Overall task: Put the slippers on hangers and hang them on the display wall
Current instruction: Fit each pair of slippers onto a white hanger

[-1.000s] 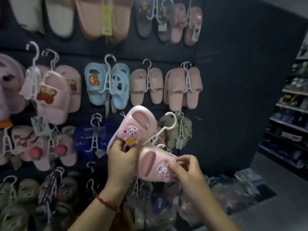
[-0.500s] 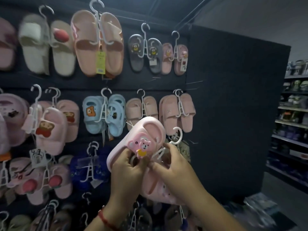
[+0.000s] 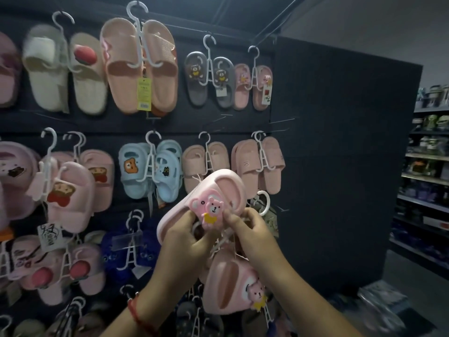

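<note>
Hands work in front of the display wall [image 3: 340,142], near its right edge. The left hand [image 3: 184,242] grips the upper pink slipper [image 3: 218,188]; the right hand [image 3: 252,229] pinches the white hanger [image 3: 264,203] beside it. The second pink slipper [image 3: 228,285] hangs just below.

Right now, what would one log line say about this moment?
stage: fitting hanger | left hand: grips upper pink slipper | right hand: at white hanger | lower pink slipper: dangling | wall: not yet hung
</note>
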`<state>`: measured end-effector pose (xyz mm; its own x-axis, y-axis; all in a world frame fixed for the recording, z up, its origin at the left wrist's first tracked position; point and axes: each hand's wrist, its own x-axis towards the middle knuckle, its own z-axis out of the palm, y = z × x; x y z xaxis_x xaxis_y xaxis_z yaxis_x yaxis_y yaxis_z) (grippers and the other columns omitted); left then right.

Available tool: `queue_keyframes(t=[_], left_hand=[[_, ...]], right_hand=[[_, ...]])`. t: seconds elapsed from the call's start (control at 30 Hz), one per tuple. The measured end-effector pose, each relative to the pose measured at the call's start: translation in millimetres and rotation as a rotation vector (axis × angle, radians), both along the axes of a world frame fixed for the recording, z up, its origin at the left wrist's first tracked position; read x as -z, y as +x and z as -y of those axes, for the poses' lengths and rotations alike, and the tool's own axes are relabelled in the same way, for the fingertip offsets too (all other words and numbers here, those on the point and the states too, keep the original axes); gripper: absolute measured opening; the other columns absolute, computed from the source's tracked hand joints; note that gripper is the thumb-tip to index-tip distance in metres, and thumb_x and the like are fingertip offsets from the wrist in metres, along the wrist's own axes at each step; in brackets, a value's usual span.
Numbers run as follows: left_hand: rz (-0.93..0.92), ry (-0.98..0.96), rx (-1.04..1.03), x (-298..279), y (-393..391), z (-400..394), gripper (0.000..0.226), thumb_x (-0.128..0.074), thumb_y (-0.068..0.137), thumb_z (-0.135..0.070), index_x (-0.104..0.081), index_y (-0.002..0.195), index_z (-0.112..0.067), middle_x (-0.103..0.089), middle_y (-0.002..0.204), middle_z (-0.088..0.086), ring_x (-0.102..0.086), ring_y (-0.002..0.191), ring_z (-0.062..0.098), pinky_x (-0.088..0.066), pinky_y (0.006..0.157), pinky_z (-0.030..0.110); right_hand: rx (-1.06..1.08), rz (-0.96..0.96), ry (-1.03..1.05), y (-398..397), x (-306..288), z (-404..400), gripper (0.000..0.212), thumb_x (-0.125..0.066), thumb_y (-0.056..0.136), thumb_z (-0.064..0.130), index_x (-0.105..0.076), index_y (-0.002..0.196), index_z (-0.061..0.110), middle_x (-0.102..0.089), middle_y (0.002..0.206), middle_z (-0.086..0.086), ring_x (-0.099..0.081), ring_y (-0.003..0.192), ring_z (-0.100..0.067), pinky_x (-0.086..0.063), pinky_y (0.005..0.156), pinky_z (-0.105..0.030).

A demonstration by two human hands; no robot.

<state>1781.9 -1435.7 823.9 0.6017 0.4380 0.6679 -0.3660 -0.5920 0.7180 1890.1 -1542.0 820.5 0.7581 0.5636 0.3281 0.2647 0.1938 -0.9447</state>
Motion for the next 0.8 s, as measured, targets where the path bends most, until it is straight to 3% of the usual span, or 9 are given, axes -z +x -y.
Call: queue_keyframes(t=[0.07,0.13,0.2,0.27,0.33,0.4,0.5,0.67,0.8], left_hand=[[-0.063,0.01,0.017,6,0,1,0.037,-0.073,0.091,-0.037,-0.061,0.126,-0.034,-0.071,0.114,-0.012,-0.069,0.102,0.003,-0.059,0.085,0.032],[-0.146,0.023,-0.049,22,-2,3,0.078,-0.076,0.08,-0.054,-0.034,0.146,-0.052,-0.047,0.135,-0.023,-0.057,0.116,-0.005,-0.055,0.088,0.021],[-0.233,0.05,-0.098,42,-8,9,0.11,-0.077,0.061,-0.071,-0.01,0.148,-0.063,-0.028,0.135,-0.031,-0.042,0.121,-0.017,-0.045,0.088,0.011],[-0.322,0.113,-0.098,63,-9,15,0.123,-0.075,0.049,-0.082,0.0,0.145,-0.068,-0.025,0.135,-0.032,-0.034,0.123,-0.02,-0.039,0.095,0.014],[-0.351,0.027,-0.055,72,-5,17,0.107,-0.082,0.054,-0.069,-0.013,0.135,-0.078,-0.036,0.134,-0.038,-0.043,0.119,-0.019,-0.043,0.097,0.017],[-0.31,-0.132,0.028,73,1,13,0.073,-0.085,0.072,-0.043,-0.041,0.117,-0.08,-0.063,0.12,-0.034,-0.06,0.107,-0.014,-0.049,0.089,0.016],[-0.24,-0.164,0.014,60,1,4,0.035,-0.071,0.077,-0.047,-0.06,0.107,-0.064,-0.073,0.1,-0.022,-0.069,0.092,0.0,-0.051,0.075,0.015],[-0.246,-0.006,-0.147,35,-9,-33,0.034,-0.055,0.078,-0.04,-0.054,0.108,-0.056,-0.069,0.094,-0.024,-0.065,0.083,0.001,-0.053,0.076,0.03],[-0.37,0.132,-0.136,10,-13,-56,0.041,-0.051,0.075,-0.041,-0.052,0.112,-0.06,-0.068,0.097,-0.026,-0.066,0.088,0.0,-0.054,0.08,0.034]], right_hand=[[0.037,-0.012,0.011,4,4,-2,0.046,-0.07,0.082,0.059,-0.064,0.101,0.017,-0.072,0.095,-0.014,-0.072,0.08,-0.02,-0.059,0.081,-0.038],[0.106,-0.031,0.026,9,9,-6,0.048,-0.069,0.083,0.061,-0.065,0.1,0.017,-0.073,0.095,-0.014,-0.073,0.084,-0.025,-0.059,0.083,-0.047],[0.146,-0.099,0.093,16,11,-9,0.049,-0.069,0.085,0.057,-0.064,0.104,0.012,-0.07,0.089,-0.023,-0.07,0.072,-0.026,-0.061,0.071,-0.047],[0.155,-0.151,0.135,24,10,-9,0.046,-0.067,0.089,0.052,-0.063,0.108,0.011,-0.065,0.065,-0.012,-0.061,0.052,-0.012,-0.049,0.047,-0.028],[0.133,-0.193,0.127,31,8,-9,0.045,-0.065,0.091,0.053,-0.063,0.109,0.012,-0.06,0.061,0.001,-0.052,0.043,-0.007,-0.039,0.041,-0.02],[0.097,-0.188,0.121,35,10,-11,0.046,-0.066,0.089,0.056,-0.065,0.108,0.015,-0.061,0.069,-0.004,-0.052,0.047,-0.012,-0.038,0.041,-0.022],[0.163,-0.124,0.111,43,9,-11,0.039,-0.068,0.085,0.057,-0.069,0.1,0.021,-0.065,0.069,0.005,-0.057,0.053,-0.006,-0.04,0.05,-0.021],[0.191,-0.041,0.005,60,4,-2,0.037,-0.071,0.087,0.048,-0.064,0.093,0.012,-0.058,0.059,0.012,-0.053,0.046,0.002,-0.039,0.045,-0.016],[0.108,-0.007,-0.032,62,0,0,0.047,-0.074,0.08,0.052,-0.064,0.098,0.01,-0.063,0.07,0.0,-0.059,0.052,-0.008,-0.044,0.046,-0.024]])
